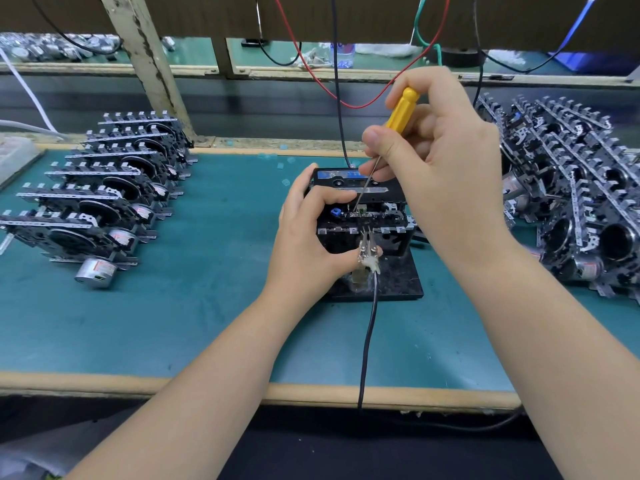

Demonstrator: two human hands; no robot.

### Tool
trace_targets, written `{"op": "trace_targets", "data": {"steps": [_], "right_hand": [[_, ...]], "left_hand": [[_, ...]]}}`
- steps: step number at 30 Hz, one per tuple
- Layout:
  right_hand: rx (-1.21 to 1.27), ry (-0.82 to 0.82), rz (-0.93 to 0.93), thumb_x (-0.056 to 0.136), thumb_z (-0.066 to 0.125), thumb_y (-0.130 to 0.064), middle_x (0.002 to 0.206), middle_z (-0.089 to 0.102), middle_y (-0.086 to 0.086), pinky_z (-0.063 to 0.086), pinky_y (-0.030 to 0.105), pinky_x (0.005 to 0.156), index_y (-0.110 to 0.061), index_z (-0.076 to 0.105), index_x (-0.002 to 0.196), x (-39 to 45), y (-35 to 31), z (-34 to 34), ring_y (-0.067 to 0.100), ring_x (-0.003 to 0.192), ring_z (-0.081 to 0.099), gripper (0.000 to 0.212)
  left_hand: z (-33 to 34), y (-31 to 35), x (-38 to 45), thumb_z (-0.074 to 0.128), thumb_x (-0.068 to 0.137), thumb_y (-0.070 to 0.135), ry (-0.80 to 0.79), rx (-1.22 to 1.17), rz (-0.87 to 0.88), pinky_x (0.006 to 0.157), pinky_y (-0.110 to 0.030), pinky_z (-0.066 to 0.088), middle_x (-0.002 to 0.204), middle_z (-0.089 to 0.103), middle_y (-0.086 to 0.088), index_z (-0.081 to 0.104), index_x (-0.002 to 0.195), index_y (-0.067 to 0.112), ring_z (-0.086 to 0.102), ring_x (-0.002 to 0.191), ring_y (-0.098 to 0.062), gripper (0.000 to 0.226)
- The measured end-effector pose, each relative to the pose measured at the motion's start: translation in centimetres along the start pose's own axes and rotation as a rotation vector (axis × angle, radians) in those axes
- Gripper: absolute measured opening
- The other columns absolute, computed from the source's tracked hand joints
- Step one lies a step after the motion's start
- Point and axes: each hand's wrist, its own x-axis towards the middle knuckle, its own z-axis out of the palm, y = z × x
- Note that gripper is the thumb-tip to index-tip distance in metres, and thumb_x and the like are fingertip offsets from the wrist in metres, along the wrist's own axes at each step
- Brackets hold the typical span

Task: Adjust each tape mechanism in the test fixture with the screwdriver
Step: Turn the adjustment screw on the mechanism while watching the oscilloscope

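A black tape mechanism point(375, 216) with a cassette on top sits in the test fixture point(398, 282), a dark base plate at the middle of the green bench. My left hand point(308, 237) grips the mechanism's left side, thumb near a metal clip with a black cable at the front. My right hand point(443, 161) holds a yellow-handled screwdriver point(401, 110) upright and tilted; its thin shaft runs down-left, and the tip rests on a small part on top of the mechanism.
Neat rows of tape mechanisms point(100, 188) stand on the left of the green mat point(173, 306). A looser heap of mechanisms point(571, 192) lies on the right. Red, black, green and blue wires point(341, 98) hang behind the fixture. A wooden post point(145, 64) rises at the back left.
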Motion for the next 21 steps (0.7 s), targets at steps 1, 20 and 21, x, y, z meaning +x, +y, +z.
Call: {"op": "trace_targets", "data": {"steps": [1, 20, 21], "right_hand": [[-0.003, -0.001, 0.0, 0.097, 0.064, -0.012, 0.078, 0.066, 0.011, 0.061, 0.039, 0.064, -0.016, 0.051, 0.108, 0.02, 0.01, -0.02, 0.015, 0.068, 0.074, 0.018], [-0.047, 0.013, -0.03, 0.098, 0.066, -0.016, 0.079, 0.064, 0.013, 0.06, 0.041, 0.063, -0.018, 0.048, 0.108, -0.16, -0.07, 0.13, 0.014, 0.068, 0.074, 0.02], [-0.046, 0.014, -0.031, 0.098, 0.066, -0.016, 0.079, 0.064, 0.013, 0.06, 0.041, 0.063, -0.018, 0.048, 0.107, -0.16, -0.06, 0.14, 0.014, 0.068, 0.074, 0.02]], "left_hand": [[0.01, -0.04, -0.01, 0.095, 0.064, 0.021, 0.0, 0.0, 0.001, 0.113, -0.027, 0.031, 0.162, 0.023, 0.011, 0.051, 0.104, 0.056, 0.026, 0.148, -0.003, 0.069], [0.08, -0.22, 0.12, 0.095, 0.063, 0.018, 0.0, -0.002, 0.008, 0.114, -0.025, 0.03, 0.162, 0.023, 0.01, 0.05, 0.103, 0.056, 0.026, 0.148, -0.003, 0.071], [0.08, -0.22, 0.1, 0.095, 0.063, 0.019, -0.001, -0.003, 0.006, 0.114, -0.025, 0.03, 0.162, 0.023, 0.011, 0.051, 0.103, 0.056, 0.026, 0.148, -0.002, 0.07]]}}
